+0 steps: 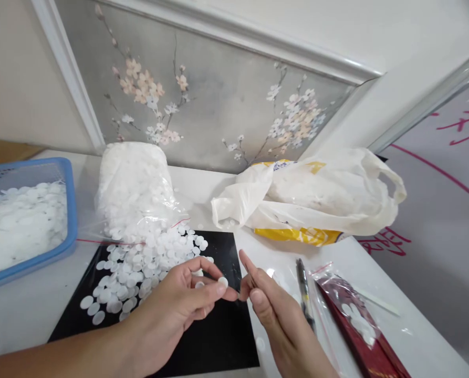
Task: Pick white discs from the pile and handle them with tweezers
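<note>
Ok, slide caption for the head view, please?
Left fingers hold a white disc over a black sheet, near loose discs and a clear bag.

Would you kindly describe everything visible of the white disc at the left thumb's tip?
The white disc is small and round, apparently plastic, its plain face turned toward us. The left hand pinches it, the thumb overlapping its lower edge. It appears above the black sheet; its back is hidden.

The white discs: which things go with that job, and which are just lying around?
Seem to belong:
white disc, pinched in the left hand
loose discs
black sheet under them
clear bag behind them
blue basket

Probably just lying around:
pen-like thing
white-and-yellow carrier bag
red packet
</note>
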The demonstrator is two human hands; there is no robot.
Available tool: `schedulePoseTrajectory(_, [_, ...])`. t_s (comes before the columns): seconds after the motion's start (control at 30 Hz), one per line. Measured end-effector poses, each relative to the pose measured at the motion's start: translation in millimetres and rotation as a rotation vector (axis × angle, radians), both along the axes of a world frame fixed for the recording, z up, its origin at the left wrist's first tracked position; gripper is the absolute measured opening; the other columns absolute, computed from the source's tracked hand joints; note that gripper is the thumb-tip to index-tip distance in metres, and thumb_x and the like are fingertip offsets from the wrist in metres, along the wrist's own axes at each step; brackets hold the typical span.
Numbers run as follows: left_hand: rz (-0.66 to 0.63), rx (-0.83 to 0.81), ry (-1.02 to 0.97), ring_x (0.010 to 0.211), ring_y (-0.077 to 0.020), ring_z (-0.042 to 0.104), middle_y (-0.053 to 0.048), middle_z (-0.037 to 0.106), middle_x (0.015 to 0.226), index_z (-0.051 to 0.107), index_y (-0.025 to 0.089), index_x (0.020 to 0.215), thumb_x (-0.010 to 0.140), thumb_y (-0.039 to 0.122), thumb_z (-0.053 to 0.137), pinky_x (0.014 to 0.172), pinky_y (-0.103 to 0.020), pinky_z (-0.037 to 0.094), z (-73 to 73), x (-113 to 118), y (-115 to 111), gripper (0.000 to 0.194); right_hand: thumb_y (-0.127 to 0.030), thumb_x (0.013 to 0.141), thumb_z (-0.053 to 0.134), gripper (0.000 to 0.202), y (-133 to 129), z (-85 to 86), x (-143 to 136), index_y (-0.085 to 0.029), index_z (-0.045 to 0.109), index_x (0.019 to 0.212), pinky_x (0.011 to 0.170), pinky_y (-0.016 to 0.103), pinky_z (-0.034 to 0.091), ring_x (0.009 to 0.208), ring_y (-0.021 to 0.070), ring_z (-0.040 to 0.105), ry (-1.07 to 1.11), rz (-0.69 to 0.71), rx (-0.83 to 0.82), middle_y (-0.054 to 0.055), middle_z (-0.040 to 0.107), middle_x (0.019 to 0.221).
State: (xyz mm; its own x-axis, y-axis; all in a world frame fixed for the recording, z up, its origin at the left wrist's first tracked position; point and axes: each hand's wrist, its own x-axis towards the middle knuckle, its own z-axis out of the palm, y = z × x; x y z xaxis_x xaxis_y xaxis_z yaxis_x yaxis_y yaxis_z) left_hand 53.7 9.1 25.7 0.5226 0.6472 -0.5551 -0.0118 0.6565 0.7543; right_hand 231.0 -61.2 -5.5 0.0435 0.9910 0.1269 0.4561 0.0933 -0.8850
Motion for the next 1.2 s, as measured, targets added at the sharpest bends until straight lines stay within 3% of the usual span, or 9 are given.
schedulePoseTrajectory(0.1, [0.025,-0.027,0.022,0.058,-0.0071,0.038,-0.004,0.074,0.088,0.066,0.020,0.103,0.073,0.034,0.076,0.067,-0.023,0.034,2.1,-0.2,2.2,0.034,-0.037,0.100,0.038,0.048,-1.9,-2.1,0.3,-0.031,0.036,0.148,0.075,0.026,0.053,0.085,0.0178,0.062,-0.162,0.028,0.131,0.005,0.061,0.092])
schedulePoseTrajectory(0.2, [0.013,-0.039,0.025,0.057,-0.0066,0.037,-0.006,0.075,0.089,0.071,0.017,0.093,0.073,0.034,0.075,0.066,-0.023,0.034,5.0,-0.2,3.7,0.026,-0.030,0.101,0.038,0.048,-2.2,-0.2,-0.2,-0.032,0.034,0.148,0.065,0.023,0.055,0.073,0.0155,0.061,-0.271,-0.027,0.205,0.002,0.059,0.083])
schedulePoseTrajectory(0.33, [0.006,-0.010,0.012,0.055,-0.0065,0.037,-0.004,0.075,0.082,0.072,0.017,0.088,0.073,0.032,0.074,0.062,-0.023,0.032,6.5,0.2,3.4,0.022,-0.022,0.098,0.044,0.046,-0.2,1.2,-0.7,-0.030,0.045,0.143,0.054,0.019,0.052,0.059,0.0125,0.058,-0.353,0.000,0.284,0.001,0.057,0.076])
schedulePoseTrajectory(0.47, [-0.028,0.042,0.019,0.054,-0.0066,0.038,-0.004,0.074,0.078,0.072,0.016,0.085,0.076,0.034,0.071,0.062,-0.024,0.032,4.6,0.3,3.1,0.020,-0.018,0.095,0.049,0.045,-0.6,-3.7,-2.1,-0.030,0.052,0.138,0.055,0.019,0.052,0.060,0.0123,0.061,-0.348,-0.004,0.373,0.002,0.060,0.079])
schedulePoseTrajectory(0.7, [-0.086,0.096,0.045,0.054,-0.0069,0.038,-0.005,0.074,0.081,0.069,0.016,0.083,0.080,0.033,0.067,0.060,-0.025,0.031,6.0,0.3,3.1,0.018,-0.017,0.096,0.048,0.041,-3.6,-8.1,-3.9,-0.027,0.056,0.135,0.052,0.018,0.051,0.060,0.0109,0.061,-0.393,-0.011,0.416,0.002,0.061,0.077])
schedulePoseTrajectory(0.93, [-0.132,0.141,0.031,0.055,-0.0070,0.037,0.001,0.068,0.068,0.071,0.016,0.081,0.082,0.028,0.063,0.060,-0.024,0.030,7.7,-0.8,4.1,0.015,-0.020,0.098,0.046,0.037,-2.0,-7.5,-4.1,-0.024,0.057,0.133,0.052,0.019,0.050,0.058,0.0111,0.061,-0.417,-0.002,0.430,0.002,0.060,0.075])
schedulePoseTrajectory(1.2, [-0.158,0.166,0.059,0.055,-0.0067,0.038,-0.002,0.074,0.078,0.072,0.016,0.084,0.082,0.027,0.063,0.060,-0.024,0.030,6.3,-3.4,4.4,0.014,-0.022,0.098,0.045,0.036,-4.4,-9.1,-3.7,-0.026,0.058,0.132,0.050,0.020,0.049,0.056,0.0117,0.059,-0.456,-0.014,0.430,0.002,0.059,0.073])
